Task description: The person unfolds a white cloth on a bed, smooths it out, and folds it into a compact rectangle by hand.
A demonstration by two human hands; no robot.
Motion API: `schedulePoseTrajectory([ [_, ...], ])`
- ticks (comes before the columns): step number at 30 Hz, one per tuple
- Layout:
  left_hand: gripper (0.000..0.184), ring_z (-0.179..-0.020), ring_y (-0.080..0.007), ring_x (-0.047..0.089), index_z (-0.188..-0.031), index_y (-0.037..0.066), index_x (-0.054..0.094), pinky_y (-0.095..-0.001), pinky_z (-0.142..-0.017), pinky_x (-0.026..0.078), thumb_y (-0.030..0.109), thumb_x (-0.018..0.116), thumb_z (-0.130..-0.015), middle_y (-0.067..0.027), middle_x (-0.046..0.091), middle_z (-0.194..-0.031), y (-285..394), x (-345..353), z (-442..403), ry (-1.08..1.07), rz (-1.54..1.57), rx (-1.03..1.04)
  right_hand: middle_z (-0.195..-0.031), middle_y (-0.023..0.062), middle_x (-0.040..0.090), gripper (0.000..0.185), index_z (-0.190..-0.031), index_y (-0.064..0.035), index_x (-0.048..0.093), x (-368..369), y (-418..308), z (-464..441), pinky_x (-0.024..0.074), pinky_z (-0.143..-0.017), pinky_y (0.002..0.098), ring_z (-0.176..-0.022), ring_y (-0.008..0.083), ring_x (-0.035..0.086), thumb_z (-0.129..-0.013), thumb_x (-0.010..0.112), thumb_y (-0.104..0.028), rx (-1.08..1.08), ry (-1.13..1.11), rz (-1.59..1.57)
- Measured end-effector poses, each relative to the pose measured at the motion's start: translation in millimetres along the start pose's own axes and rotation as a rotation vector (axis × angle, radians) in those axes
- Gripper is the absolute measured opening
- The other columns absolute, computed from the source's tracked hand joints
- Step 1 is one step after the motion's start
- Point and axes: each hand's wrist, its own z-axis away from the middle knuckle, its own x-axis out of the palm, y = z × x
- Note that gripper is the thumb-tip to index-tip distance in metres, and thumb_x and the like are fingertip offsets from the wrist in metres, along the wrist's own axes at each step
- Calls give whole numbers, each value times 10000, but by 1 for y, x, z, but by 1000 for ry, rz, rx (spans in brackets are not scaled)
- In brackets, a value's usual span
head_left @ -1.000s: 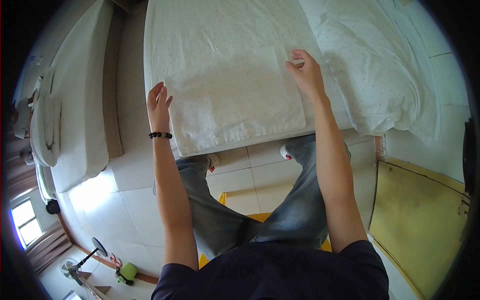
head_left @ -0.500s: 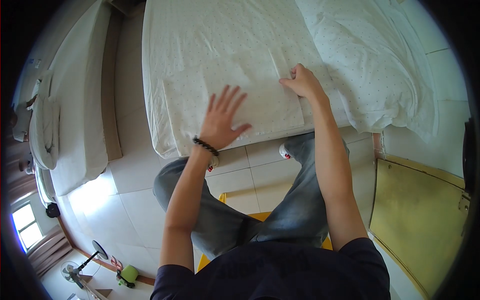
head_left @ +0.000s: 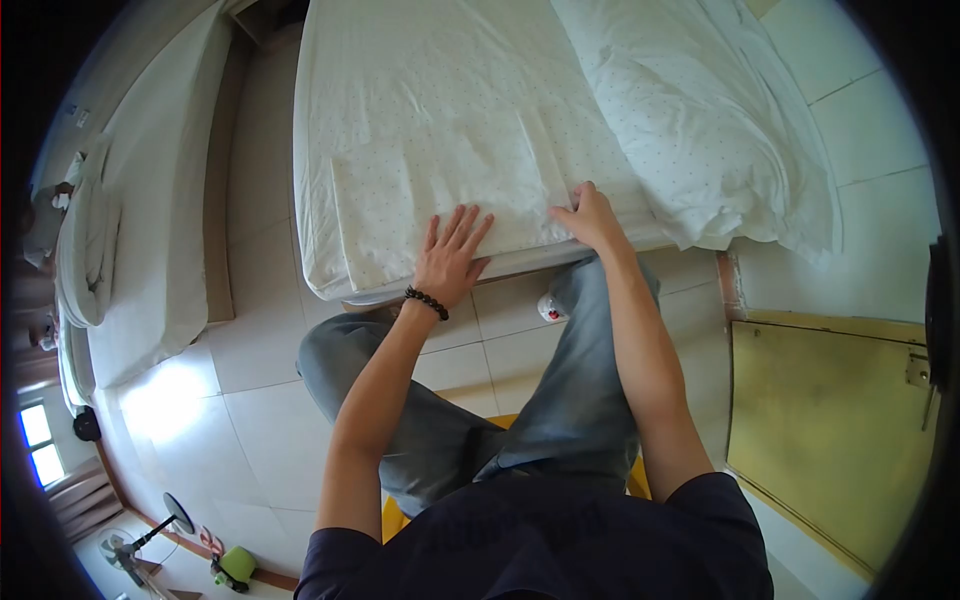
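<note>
A white cloth with small dots (head_left: 375, 215) lies along the near edge of the bed, with a few raised creases in it. My left hand (head_left: 450, 265), a dark beaded bracelet at its wrist, rests flat on the near part of this cloth with the fingers spread. At the cloth's right side, my right hand (head_left: 596, 218) is closed, thumb toward the left, pinching the edge of the fabric. Its fingertips are partly hidden. Beneath is the bed (head_left: 450, 60) with a matching dotted sheet.
A bunched white dotted quilt (head_left: 690, 130) covers the bed's right side. Another bed (head_left: 165, 200) stands to the left across the tiled floor (head_left: 260, 420). A yellowish door panel (head_left: 820, 430) is at lower right. Under me is a yellow stool (head_left: 395, 520). A fan (head_left: 118, 548) stands lower left.
Both hands have moved nearer to me, toward the bed's near edge. My left hand has come down onto the cloth, and the cloth's right side has shifted and creased.
</note>
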Motion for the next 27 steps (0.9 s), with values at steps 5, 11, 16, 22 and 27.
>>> schedulePoseTrajectory([
  [5, 771, -1645, -295, 267, -1676, 169, 385, -585, -1321, 173, 408, 660, -996, -78, 361, -1750, 15, 1, -1, 38, -77, -88, -1147, 190, 700, 648, -1374, 72, 551, 8, 20, 2, 577, -679, 349, -855, 245, 696, -873, 838, -223, 1, 2, -483],
  [11, 734, -1634, -316, 290, -1664, 125, 394, -599, -1316, 164, 443, 600, -1035, -116, 404, -1722, 43, 1, -14, 155, 69, -203, -1139, 187, 730, 559, -1336, 77, 622, 26, 37, -31, 562, -736, 320, -884, 231, 695, -863, 806, -156, -154, -32, -563],
  [16, 766, -1631, -326, 296, -1655, 74, 390, -602, -1316, 154, 498, 571, -1043, -144, 418, -1708, 44, 23, -29, 209, 36, -267, -1110, 183, 751, 472, -1265, 70, 680, 40, 13, -23, 558, -771, 322, -900, 232, 700, -840, 782, -109, -106, 41, -732],
  [22, 865, -1639, -333, 273, -1661, 24, 352, -581, -1321, 155, 525, 614, -1006, -162, 390, -1722, 62, 23, -45, 153, 22, -179, -1160, 163, 750, 422, -1313, 46, 673, 19, -1, -24, 548, -792, 299, -973, 206, 697, -911, 719, -73, -47, -166, -1025],
  [27, 936, -1640, -356, 265, -1660, -17, 321, -565, -1326, 162, 455, 696, -945, -194, 382, -1718, 82, 22, -58, 184, 83, -177, -1197, 153, 737, 409, -1342, 42, 660, 3, -11, -43, 537, -809, 321, -1006, 209, 678, -962, 676, -109, -102, -314, -1113],
])
